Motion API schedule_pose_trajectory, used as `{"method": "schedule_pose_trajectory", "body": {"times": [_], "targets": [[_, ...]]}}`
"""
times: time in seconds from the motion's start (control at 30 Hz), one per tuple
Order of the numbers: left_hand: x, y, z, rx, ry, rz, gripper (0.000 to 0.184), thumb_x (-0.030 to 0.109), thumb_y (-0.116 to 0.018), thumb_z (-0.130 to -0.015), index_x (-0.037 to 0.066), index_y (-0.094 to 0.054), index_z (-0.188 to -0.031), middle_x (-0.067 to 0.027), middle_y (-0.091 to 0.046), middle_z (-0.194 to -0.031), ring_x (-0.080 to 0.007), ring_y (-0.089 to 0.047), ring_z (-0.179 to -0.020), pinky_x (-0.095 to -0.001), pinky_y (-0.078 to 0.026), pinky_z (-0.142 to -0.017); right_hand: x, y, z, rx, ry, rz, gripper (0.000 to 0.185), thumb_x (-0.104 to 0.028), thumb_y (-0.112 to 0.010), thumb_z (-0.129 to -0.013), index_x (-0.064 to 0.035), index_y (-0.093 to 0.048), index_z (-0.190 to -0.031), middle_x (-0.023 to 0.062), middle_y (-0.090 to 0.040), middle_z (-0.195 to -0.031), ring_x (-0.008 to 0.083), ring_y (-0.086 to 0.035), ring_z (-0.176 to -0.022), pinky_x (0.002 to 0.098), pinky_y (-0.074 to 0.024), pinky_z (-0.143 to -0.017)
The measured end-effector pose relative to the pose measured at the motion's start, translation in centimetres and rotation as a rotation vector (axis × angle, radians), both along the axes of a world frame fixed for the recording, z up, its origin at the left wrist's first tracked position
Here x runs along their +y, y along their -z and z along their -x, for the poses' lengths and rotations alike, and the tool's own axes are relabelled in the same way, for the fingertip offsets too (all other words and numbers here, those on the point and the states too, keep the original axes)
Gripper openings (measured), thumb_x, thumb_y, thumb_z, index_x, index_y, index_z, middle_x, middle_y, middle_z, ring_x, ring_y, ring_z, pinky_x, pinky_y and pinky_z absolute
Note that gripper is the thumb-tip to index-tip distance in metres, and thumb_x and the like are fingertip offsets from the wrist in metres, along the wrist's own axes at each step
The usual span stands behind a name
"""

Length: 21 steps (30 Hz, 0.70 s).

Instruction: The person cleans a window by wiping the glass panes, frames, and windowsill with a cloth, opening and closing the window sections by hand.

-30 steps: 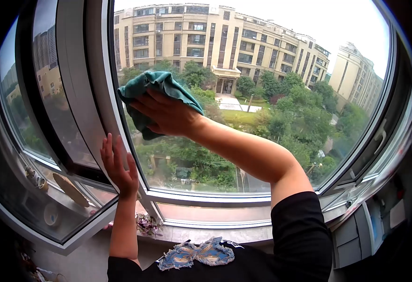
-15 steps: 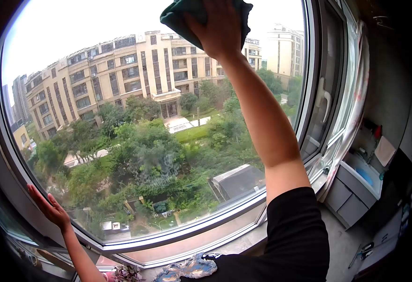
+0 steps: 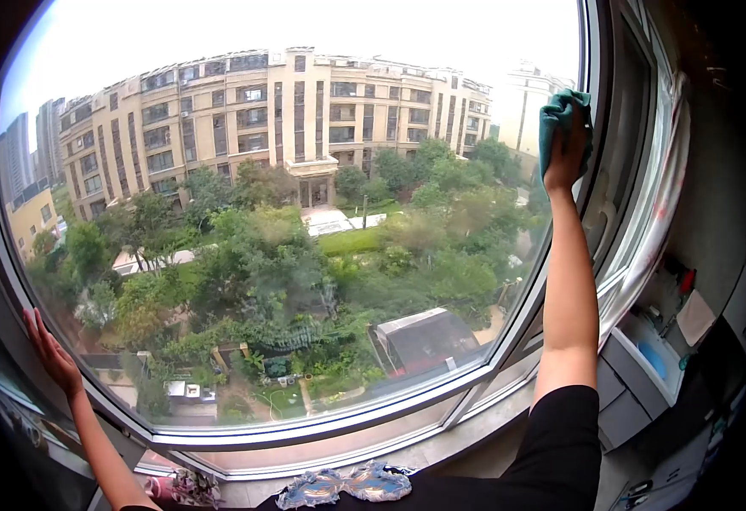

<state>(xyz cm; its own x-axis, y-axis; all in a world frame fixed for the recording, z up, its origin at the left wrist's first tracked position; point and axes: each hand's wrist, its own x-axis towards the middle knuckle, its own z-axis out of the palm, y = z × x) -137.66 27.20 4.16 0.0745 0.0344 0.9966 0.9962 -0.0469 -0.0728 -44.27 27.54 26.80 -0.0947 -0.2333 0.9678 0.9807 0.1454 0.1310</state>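
A green cloth [image 3: 551,140] is bunched under my right hand [image 3: 567,162], at the right edge of the large window pane [image 3: 288,255], close to the frame. My right arm reaches up and forward, and the fingers are bent over the cloth. At the lower left, my left hand [image 3: 56,358] lies against the window frame [image 3: 15,311] with its fingers stretched out and nothing in it. Smudges and hazy streaks show on the glass.
To the right stand a window handle [image 3: 607,221] and a pale curtain [image 3: 666,179]. A sink cabinet [image 3: 628,383] with a blue basin [image 3: 652,361] is at the lower right. Below the window runs a sill [image 3: 466,440], with a potted plant [image 3: 194,487] at lower left.
My right hand has moved right and down with the cloth, from the top of the pane to its right edge. My left hand stays by the left frame; the view has shifted slightly.
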Motion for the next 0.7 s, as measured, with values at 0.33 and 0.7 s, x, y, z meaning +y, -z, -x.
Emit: {"method": "schedule_pose_trajectory", "body": {"times": [0.33, 0.7], "targets": [[0.6, -0.5, 0.6, -0.128, 0.151, -0.088, 0.047, 0.013, -0.033, -0.112, 0.002, -0.039, -0.157, -0.0184, -0.037, -0.164, -0.0349, -0.037, -0.151, -0.0417, -0.031, -0.122, 6.0, -10.7, 4.0, 0.281, 0.263, -0.083, 0.065, -0.051, -0.045, -0.107, 0.004, -0.055, -0.139, 0.0279, -0.065, -0.128, 0.0452, -0.062, -0.118, 0.0515, -0.0472, -0.103], [-0.5, -0.6, 0.9, -0.084, 0.168, 0.004, 0.065, -0.016, -0.047, -0.093, 0.008, -0.049, -0.153, -0.0145, -0.04, -0.162, -0.0348, -0.042, -0.148, -0.0443, -0.038, -0.122, 6.5, -18.7, 53.8, -0.085, 0.162, -0.319, 0.076, -0.066, -0.05, -0.098, -0.0124, -0.047, -0.151, 0.022, -0.053, -0.146, 0.041, -0.05, -0.137, 0.0668, -0.0376, -0.107]]}}
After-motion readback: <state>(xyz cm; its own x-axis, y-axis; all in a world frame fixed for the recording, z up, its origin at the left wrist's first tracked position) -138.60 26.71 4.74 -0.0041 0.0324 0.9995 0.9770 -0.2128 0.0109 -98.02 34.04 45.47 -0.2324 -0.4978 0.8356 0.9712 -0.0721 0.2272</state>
